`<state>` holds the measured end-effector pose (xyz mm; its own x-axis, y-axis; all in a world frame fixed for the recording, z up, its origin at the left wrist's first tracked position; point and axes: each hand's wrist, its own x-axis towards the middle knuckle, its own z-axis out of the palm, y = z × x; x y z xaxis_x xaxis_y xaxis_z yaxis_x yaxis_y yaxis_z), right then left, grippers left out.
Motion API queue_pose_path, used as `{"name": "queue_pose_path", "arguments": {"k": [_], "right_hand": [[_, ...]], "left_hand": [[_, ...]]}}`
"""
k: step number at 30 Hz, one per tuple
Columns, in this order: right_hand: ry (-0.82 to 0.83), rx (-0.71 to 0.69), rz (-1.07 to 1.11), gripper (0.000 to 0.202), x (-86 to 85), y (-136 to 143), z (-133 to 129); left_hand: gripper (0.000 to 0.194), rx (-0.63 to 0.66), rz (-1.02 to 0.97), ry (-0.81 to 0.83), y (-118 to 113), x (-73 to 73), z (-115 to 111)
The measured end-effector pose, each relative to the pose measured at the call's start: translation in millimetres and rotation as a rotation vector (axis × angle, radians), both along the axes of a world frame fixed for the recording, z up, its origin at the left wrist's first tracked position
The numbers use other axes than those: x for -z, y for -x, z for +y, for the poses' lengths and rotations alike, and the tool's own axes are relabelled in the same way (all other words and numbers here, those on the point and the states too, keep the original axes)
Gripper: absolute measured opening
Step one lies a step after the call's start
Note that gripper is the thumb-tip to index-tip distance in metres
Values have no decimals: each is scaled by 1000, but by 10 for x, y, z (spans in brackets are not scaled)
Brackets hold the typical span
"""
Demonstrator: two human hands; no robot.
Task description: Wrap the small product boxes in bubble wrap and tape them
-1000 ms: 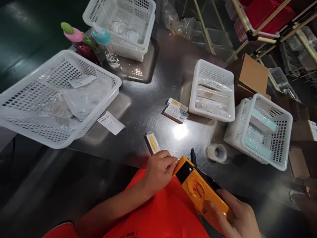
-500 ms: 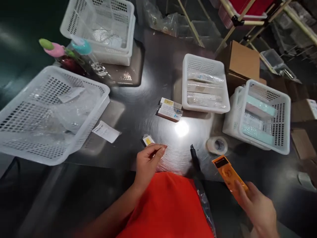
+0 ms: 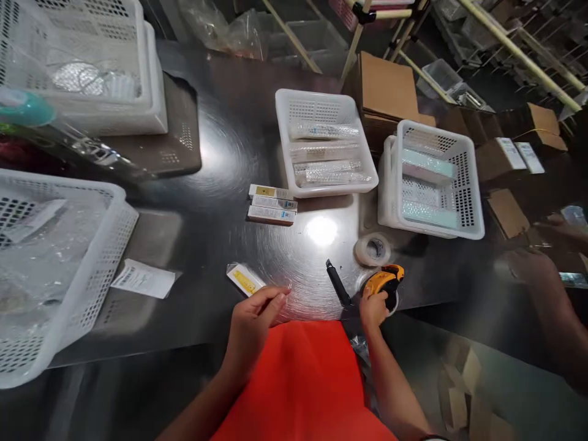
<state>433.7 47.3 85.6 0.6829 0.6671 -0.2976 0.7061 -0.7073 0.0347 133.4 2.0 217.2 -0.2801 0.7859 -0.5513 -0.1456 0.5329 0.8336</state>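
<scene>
My left hand [image 3: 257, 321] is closed in a pinch, thumb against forefinger, with a faint clear sliver at the fingertips too small to make out. Just behind it lies a small white box with a yellow label [image 3: 245, 280], partly covered by the hand. My right hand [image 3: 374, 309] grips an orange and black tape dispenser [image 3: 383, 282] at the table's front edge. A roll of clear tape [image 3: 373, 249] stands right behind the dispenser. Between my hands rests a black utility knife [image 3: 338, 282]. Several small white boxes [image 3: 272, 205] lie side by side farther back.
A white basket [image 3: 281, 138] holds bubble-wrapped packages; stacked baskets [image 3: 475, 202] hold pale green ones. At left are a basket of clear bags [image 3: 108, 245], more stacked baskets [image 3: 158, 92] and a paper label [image 3: 144, 278]. Cardboard [image 3: 388, 86] stands behind. Another person's hand [image 3: 533, 269] is at right.
The view has shifted to the right. My right hand has brought the tape dispenser leftward, beside the tape roll, and turned it. My left hand keeps its pinch.
</scene>
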Motion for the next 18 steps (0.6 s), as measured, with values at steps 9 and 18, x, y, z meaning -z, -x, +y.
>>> {"name": "queue_pose_path", "arguments": {"k": [9,18], "right_hand": [[-392,-203,198,64,-353,427,74],[-348,-1072,1142,10,-1463,1386,204]], "left_hand": [[22,68,-55,-57,-117,-61,0],[18,107,-87,-193,-159,-3,-75]]}}
